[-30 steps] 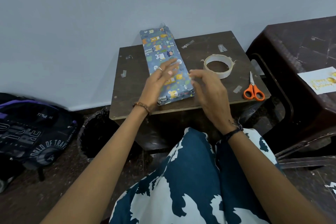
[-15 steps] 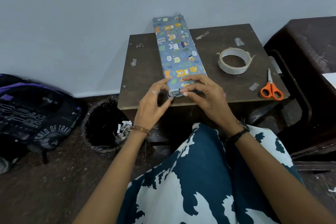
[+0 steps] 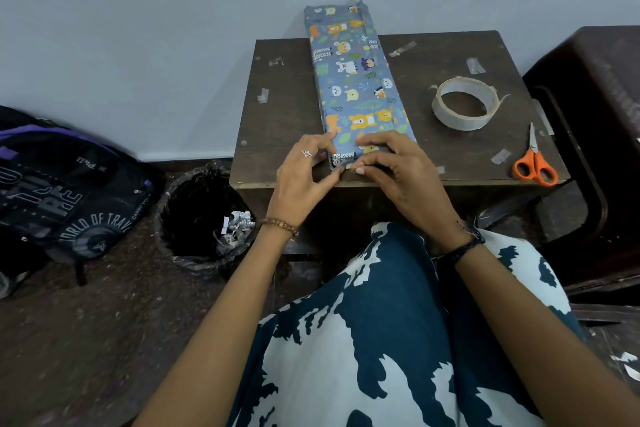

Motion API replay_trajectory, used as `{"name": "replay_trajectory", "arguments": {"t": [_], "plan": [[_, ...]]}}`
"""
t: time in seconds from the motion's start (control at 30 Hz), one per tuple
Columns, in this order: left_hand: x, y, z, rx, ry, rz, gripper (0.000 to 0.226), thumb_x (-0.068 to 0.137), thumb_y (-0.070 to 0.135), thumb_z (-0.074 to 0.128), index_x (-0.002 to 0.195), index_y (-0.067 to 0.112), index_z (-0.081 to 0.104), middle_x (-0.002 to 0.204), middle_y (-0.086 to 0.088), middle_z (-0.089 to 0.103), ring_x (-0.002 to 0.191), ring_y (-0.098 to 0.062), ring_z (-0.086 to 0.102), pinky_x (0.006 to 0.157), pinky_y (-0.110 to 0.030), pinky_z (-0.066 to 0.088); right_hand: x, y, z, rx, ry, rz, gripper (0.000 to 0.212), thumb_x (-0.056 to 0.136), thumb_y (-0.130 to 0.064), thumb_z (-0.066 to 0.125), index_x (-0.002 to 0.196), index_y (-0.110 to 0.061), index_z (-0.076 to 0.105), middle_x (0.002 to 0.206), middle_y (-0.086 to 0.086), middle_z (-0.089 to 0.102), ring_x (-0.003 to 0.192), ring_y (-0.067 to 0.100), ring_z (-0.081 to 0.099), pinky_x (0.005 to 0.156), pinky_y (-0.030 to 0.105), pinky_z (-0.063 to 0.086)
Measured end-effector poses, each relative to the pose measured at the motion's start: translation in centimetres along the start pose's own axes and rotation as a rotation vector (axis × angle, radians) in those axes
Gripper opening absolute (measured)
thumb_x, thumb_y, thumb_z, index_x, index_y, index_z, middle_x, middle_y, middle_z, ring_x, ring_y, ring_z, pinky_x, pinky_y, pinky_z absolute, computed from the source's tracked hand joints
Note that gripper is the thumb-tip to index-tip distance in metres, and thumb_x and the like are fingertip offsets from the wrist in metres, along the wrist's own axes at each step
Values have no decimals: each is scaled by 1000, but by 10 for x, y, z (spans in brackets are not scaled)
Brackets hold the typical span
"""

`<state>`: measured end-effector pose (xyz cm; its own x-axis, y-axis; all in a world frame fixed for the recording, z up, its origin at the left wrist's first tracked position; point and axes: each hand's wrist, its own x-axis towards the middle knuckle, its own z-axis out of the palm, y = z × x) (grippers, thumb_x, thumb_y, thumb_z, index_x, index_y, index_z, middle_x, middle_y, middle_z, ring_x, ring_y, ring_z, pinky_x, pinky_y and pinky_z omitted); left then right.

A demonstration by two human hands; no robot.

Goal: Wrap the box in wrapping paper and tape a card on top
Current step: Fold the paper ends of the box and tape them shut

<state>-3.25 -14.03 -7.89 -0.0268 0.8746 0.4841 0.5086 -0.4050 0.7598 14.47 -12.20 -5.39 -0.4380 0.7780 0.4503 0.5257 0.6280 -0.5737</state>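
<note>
Head view: both hands, left (image 3: 304, 172) and right (image 3: 398, 166), pinched the wrapped box's (image 3: 356, 80) near end on the bench (image 3: 287, 114); crease should be pressed flat before taping.

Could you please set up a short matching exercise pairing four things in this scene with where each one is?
Things:
1. wrapped box
2. tape roll
3. scissors
4. bin

Places:
A. on the floor, left of the small table
B. near the table's front right corner
C. under both hands at its near end
D. on the table, right of the box

Pairs: 1-C, 2-D, 3-B, 4-A
</note>
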Motion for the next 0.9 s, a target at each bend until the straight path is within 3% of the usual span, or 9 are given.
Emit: {"name": "replay_trajectory", "arguments": {"t": [0.07, 0.17, 0.27, 0.53, 0.7, 0.9], "plan": [[1, 0, -1, -31, 4, -26, 35, 77, 0, 69, 95, 24, 50, 107, 15, 53, 116, 4, 49, 95, -25, 49, 0, 0, 2, -59, 8, -34, 13, 87, -19, 64, 93, -12, 73, 117, 2, 62, 107, 10, 52, 94, 21, 37], [1, -1, -3, -83, -10, -45, 38, 77, -2, 69, 101, 24, 53, 105, 8, 55, 112, 10, 50, 95, -30, 50, 2, 1, 6, -186, 36, -104, 17, 87, -24, 59, 89, -13, 72, 114, 2, 63, 106, 13, 49, 90, 22, 31], [2, 0, -5, -103, -31, -50, 38, 77, -4, 68, 99, 22, 51, 106, 4, 55, 115, 9, 49, 94, -27, 50, 4, 3, 9, -310, 68, -167, 17, 88, -25, 57, 87, -17, 72, 113, 1, 63, 105, 13, 47, 89, 24, 31], [3, 0, -4, -146, -33, -55, 36, 77, -2, 69, 93, 25, 51, 102, 17, 53, 120, 0, 50, 93, -27, 51, 11, 14, 12, -501, 144, -405, 9, 90, -21, 62, 87, -21, 71, 108, 3, 66, 97, 17, 48, 82, 34, 35], [3, 0, -5, -153, -42, -66, 34, 77, -4, 68, 94, 21, 51, 103, 17, 52, 120, -1, 50, 92, -22, 50, 17, 20, 9, -543, 141, -545, 8, 90, -17, 64, 92, -21, 71, 112, 4, 60, 93, 18, 47, 80, 37, 36], [3, 2, -4, -152, -30, -81, 37, 77, -5, 68, 93, 24, 51, 103, 17, 53, 119, -5, 51, 92, -23, 50, 17, 24, 14, -496, 172, -526, 12, 90, -16, 64, 93, -24, 73, 121, 1, 45, 89, 21, 55, 78, 38, 38]]}}
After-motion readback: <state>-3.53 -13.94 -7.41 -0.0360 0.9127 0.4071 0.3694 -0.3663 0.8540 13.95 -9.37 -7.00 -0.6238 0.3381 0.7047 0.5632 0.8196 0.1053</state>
